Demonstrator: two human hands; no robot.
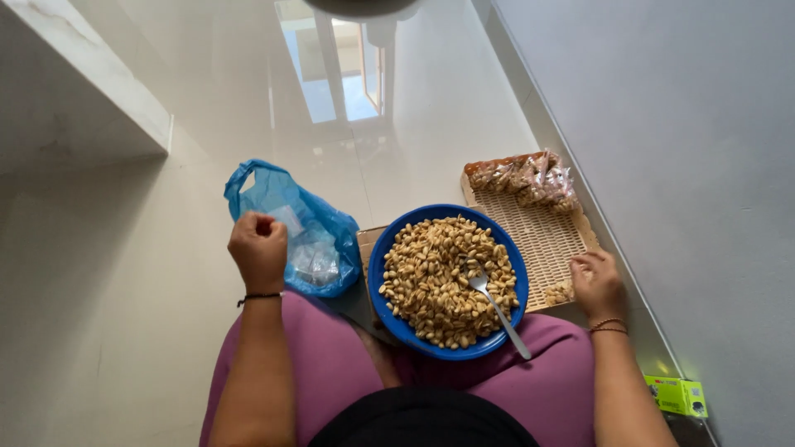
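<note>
A bowl (448, 281) sits in the middle of the scene on the person's lap, filled with peanuts (447, 277), and a spoon (498, 305) lies in it on the right side, its handle reaching over the near rim. To the left of the bowl a plastic bag (298, 228) rests on the floor (124, 273). The left hand (258, 248) is at the bag's left edge. To the right of the bowl lies a woven tray (538, 236), beside the wall. Small packets (523, 178) are piled on the tray's far end. The right hand (596, 285) rests on the tray's near right corner. A small box (677, 395) lies near right, by the wall.
</note>
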